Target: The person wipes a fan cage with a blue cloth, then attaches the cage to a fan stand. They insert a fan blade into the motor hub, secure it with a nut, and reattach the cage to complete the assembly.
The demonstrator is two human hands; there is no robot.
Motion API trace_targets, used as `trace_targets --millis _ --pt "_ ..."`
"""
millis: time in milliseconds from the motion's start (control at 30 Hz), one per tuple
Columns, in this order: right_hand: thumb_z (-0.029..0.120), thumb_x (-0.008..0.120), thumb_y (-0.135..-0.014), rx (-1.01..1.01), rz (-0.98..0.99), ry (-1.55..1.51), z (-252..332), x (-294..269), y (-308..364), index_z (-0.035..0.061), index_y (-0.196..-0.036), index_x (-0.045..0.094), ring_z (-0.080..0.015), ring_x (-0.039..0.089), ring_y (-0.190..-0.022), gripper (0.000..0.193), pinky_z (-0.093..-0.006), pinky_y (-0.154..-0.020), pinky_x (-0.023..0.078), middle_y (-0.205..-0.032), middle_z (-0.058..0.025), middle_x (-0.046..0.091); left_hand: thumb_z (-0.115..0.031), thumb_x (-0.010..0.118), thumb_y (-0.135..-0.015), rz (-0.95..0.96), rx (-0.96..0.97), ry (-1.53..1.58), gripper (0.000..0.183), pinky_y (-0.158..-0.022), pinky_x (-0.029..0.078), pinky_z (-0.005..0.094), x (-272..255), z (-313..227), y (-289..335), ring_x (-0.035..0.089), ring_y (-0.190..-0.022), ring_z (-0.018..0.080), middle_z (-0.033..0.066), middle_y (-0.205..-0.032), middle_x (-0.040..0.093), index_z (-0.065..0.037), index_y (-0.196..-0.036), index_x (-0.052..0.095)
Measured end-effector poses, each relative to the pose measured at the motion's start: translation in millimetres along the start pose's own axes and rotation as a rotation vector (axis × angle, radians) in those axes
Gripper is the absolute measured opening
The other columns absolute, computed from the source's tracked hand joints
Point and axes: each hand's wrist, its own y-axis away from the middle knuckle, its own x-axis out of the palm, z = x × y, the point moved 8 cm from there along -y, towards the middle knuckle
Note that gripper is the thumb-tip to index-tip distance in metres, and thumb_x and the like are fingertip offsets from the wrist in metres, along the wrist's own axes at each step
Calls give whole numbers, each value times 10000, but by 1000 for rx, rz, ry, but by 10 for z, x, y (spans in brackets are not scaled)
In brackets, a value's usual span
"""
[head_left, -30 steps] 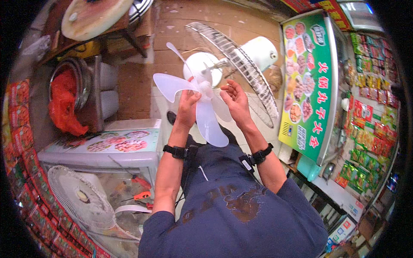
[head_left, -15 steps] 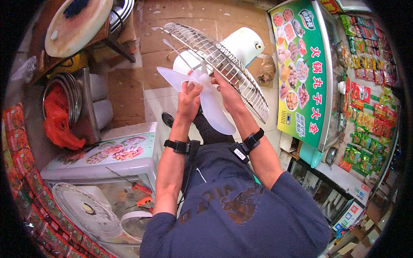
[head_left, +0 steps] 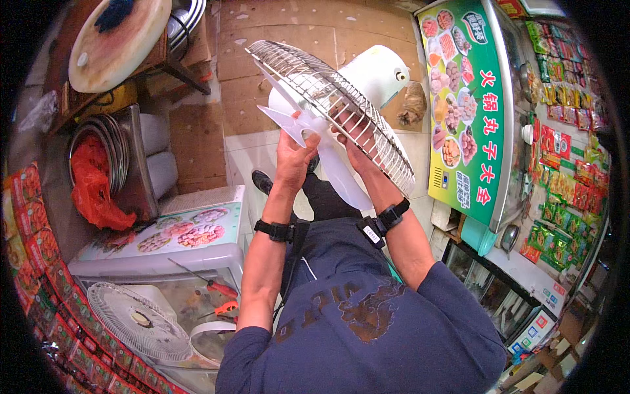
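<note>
A white, translucent fan blade (head_left: 344, 177) is in front of me, its wings spreading from a central hub. My left hand (head_left: 295, 150) grips it by the hub, thumb and fingers closed around the base of a wing. My right hand (head_left: 357, 141) is on the other side of the hub, partly behind the wires of a round metal fan guard (head_left: 328, 88). Its fingers are curled close to the hub, but the wires hide what they hold. The guard is tilted, its lower edge beside my right forearm. Beyond it is the white fan body (head_left: 375, 71).
A glass-topped chest freezer (head_left: 154, 259) on the left carries a second fan guard (head_left: 138, 322), a red-handled screwdriver (head_left: 223, 287) and an orange-handled tool (head_left: 226, 307). A green-fronted display freezer (head_left: 462, 111) stands at right. Flattened cardboard (head_left: 275, 33) covers the floor ahead.
The fan blade has turned in my hands, so its left wing now shows narrower. The guard sits slightly lower in view. Both hands keep their places by the hub.
</note>
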Motion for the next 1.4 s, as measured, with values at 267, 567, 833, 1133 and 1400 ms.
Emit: trace_targets --millis 267,567,833,1133,1400 --pt "294 784 -985 106 104 -133 -12 -22 3 112 -1190 722 -88 622 -862 281 -264 -714 456 -1072 1 744 -222 892 -879 -62 -13 -85 974 -1014 541 364 -67 44 -15 594 -1254 217 114 -1437 549 -11 -1613 287" --pt "293 699 -1025 77 144 -129 86 -70 83 106 -1303 657 -144 585 -1040 338 -299 -859 421 -1231 -47 692 -217 857 -918 -23 62 34 928 -1022 517 337 -16 84 -2 586 -1257 211 109 -1436 545 2 -1618 288" --pt "302 614 -1065 59 142 -65 128 -120 137 97 -1406 596 -199 538 -1206 398 -330 -1001 388 -1358 -93 635 -208 840 -933 0 94 -76 931 -995 538 350 -12 75 -26 604 -1213 202 100 -1375 573 -1 -1628 257" --pt "312 519 -1111 10 168 167 256 -81 305 87 -1522 527 -261 485 -1393 469 -365 -1161 350 -1501 -144 570 -137 762 -989 -24 -12 44 846 -1048 568 455 -6 92 -17 607 -1297 274 120 -1434 532 -48 -1639 227" --pt "302 487 -1124 -145 332 1070 136 -482 957 66 -1594 471 -270 448 -1501 527 -367 -1244 325 -1631 -173 470 -162 781 -975 -11 1 59 838 -1036 562 456 2 34 -31 594 -1308 273 124 -1436 524 -76 -1625 259"
